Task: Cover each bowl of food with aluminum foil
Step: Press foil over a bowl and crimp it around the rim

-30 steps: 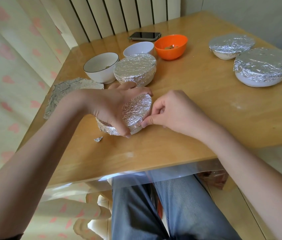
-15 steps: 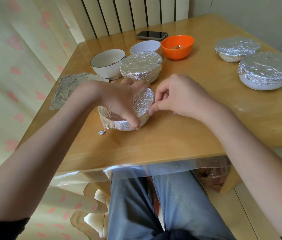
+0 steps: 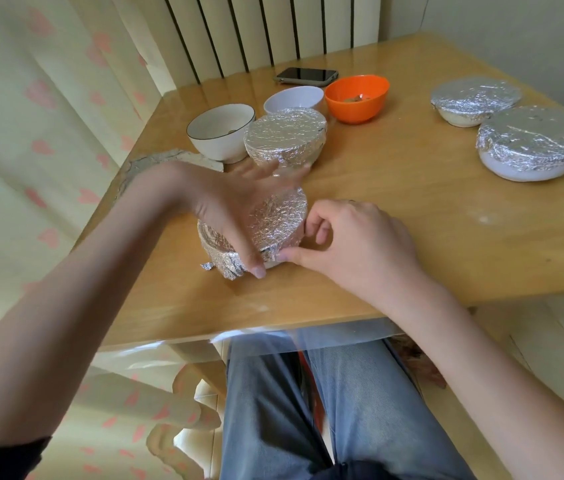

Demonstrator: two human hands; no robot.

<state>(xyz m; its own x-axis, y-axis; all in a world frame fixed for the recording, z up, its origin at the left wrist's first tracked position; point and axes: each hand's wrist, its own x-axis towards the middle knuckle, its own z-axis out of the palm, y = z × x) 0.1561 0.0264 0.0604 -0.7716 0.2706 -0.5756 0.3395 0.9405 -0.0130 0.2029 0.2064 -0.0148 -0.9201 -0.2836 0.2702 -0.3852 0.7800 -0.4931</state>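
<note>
A small bowl wrapped in crinkled aluminum foil (image 3: 273, 220) sits near the table's front edge. My left hand (image 3: 232, 209) lies over its top; the thumb runs down the near side and the fingers stretch out blurred past the far rim. My right hand (image 3: 353, 237) has its fingers curled, and thumb and forefinger pinch the foil edge low on the bowl's near right side. Uncovered stand a white bowl with a dark rim (image 3: 220, 135), a plain white bowl (image 3: 292, 100) and an orange bowl (image 3: 356, 98) holding some food.
Another foil-covered bowl (image 3: 285, 136) stands just behind my left hand. Two more covered bowls (image 3: 476, 102) (image 3: 536, 143) are at the right. A loose foil sheet (image 3: 176, 159) lies at the left edge, a foil scrap (image 3: 207, 266) beside the bowl, a phone (image 3: 306, 75) at the back.
My left fingers have lifted off the far rim and spread out. My right hand slid from the bowl's right side down to its near lower edge, still pinching foil.
</note>
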